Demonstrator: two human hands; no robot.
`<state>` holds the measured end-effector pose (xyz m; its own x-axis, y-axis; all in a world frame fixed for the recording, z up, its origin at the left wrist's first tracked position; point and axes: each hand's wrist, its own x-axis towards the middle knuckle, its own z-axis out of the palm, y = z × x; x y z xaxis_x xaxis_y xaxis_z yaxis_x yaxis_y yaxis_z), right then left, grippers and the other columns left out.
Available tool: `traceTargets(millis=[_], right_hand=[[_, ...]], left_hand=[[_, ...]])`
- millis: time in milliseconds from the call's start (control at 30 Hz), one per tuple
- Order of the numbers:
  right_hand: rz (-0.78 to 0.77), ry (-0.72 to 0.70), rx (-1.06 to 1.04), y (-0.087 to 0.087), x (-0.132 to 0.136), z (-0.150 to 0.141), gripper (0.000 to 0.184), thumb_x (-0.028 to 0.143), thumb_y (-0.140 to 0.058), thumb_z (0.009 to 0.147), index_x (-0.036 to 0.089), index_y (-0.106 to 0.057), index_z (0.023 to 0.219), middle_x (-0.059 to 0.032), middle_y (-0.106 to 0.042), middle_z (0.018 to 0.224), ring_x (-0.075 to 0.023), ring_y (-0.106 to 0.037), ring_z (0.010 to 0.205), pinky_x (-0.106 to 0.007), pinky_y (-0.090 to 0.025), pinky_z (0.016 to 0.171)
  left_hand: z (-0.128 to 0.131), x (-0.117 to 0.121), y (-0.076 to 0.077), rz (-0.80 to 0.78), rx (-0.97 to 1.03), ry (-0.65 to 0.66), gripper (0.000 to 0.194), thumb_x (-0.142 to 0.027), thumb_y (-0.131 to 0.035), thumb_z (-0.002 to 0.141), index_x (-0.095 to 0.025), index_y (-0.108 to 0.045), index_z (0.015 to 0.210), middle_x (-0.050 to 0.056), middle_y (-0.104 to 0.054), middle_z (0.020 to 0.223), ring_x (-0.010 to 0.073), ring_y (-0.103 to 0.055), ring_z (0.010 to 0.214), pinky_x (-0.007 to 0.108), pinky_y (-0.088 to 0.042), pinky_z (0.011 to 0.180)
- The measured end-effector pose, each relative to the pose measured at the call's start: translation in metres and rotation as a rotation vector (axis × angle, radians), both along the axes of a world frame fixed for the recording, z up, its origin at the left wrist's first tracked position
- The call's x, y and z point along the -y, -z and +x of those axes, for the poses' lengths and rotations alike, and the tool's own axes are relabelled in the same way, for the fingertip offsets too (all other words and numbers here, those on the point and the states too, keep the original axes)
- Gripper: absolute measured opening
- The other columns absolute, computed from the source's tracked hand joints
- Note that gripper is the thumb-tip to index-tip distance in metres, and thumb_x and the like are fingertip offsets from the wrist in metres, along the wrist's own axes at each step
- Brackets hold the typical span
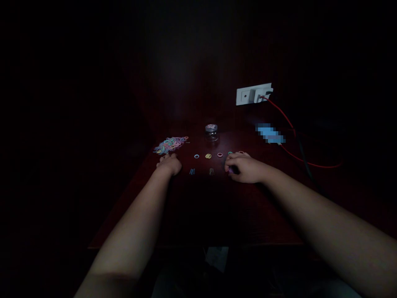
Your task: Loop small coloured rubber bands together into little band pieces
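Observation:
A loose pile of small multicoloured hair elastics (171, 144) lies at the table's left. My left hand (169, 164) rests palm down at its near edge, fingers spread, holding nothing I can see. On the right, my right hand (248, 167) curls its fingers and thumb around small purple hair elastics (230, 170), partly hidden by the fingers. Between the hands runs a row of ring-shaped elastics: blue (196, 156), yellow (208, 156) and pink (220, 155). Green elastics (230, 153) show behind my right fingers. Nearer me lie a blue bunch (192, 171) and a dull yellowish bunch (211, 171).
A clear lidded jar (211, 131) stands behind the row. At the back right lies a blurred blue device (270, 133) on a red cable (291, 154), which runs to a plug in the wall socket (245, 96). The dark red table (198, 215) is dimly lit.

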<state>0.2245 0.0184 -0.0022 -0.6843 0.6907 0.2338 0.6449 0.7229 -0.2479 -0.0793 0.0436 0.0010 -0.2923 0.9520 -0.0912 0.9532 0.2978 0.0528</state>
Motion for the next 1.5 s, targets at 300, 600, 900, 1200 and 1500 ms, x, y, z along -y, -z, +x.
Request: traceTargets(millis=[300,600,900,1200,1500], right_hand=[[0.0,0.015,-0.038,-0.004,0.001,0.002,0.018,0.023,-0.06,0.076,0.023,-0.066,0.093,-0.0057,-0.061,0.097,-0.0235,-0.055,0.096,-0.04,-0.038,0.089],[0.047,0.115,-0.135,-0.005,-0.006,0.003,0.019,0.012,-0.051,0.076,0.02,-0.064,0.087,-0.0054,-0.063,0.094,-0.0216,-0.056,0.093,-0.035,-0.039,0.084],[0.068,0.099,-0.172,-0.003,-0.007,0.004,0.019,0.012,-0.052,0.075,0.019,-0.064,0.088,-0.0061,-0.063,0.092,-0.0204,-0.056,0.089,-0.034,-0.042,0.085],[0.075,0.105,-0.191,-0.002,-0.008,0.004,0.019,0.012,-0.051,0.076,0.019,-0.064,0.088,-0.0062,-0.063,0.092,-0.0205,-0.056,0.09,-0.033,-0.042,0.084],[0.098,0.086,-0.235,0.0,-0.011,0.004,0.021,0.009,-0.05,0.075,0.018,-0.063,0.088,-0.0065,-0.064,0.091,-0.0206,-0.057,0.089,-0.034,-0.043,0.084]], left_hand=[[-0.002,-0.003,0.002,0.005,0.003,-0.006,0.058,-0.044,-0.041,0.086,-0.023,-0.043,0.141,0.015,-0.037,0.15,0.041,-0.037,0.133,0.054,-0.039,0.101],[-0.011,-0.012,0.012,0.077,0.009,-0.061,0.08,-0.07,-0.034,0.082,-0.02,-0.039,0.144,0.017,-0.032,0.152,0.0415,-0.033,0.136,0.055,-0.035,0.105],[-0.026,-0.028,0.019,0.166,0.013,-0.106,0.079,-0.07,-0.037,0.081,-0.016,-0.048,0.138,0.02,-0.037,0.149,0.0423,-0.036,0.133,0.054,-0.039,0.103],[-0.043,-0.024,0.013,0.252,0.105,0.006,0.033,-0.032,-0.055,0.082,-0.018,-0.066,0.111,0.014,-0.067,0.117,0.0273,-0.063,0.109,0.033,-0.049,0.094],[-0.045,-0.024,0.019,0.383,0.214,0.004,0.029,-0.02,-0.059,0.081,-0.019,-0.065,0.109,0.01,-0.069,0.115,0.023,-0.065,0.105,0.029,-0.047,0.093]])
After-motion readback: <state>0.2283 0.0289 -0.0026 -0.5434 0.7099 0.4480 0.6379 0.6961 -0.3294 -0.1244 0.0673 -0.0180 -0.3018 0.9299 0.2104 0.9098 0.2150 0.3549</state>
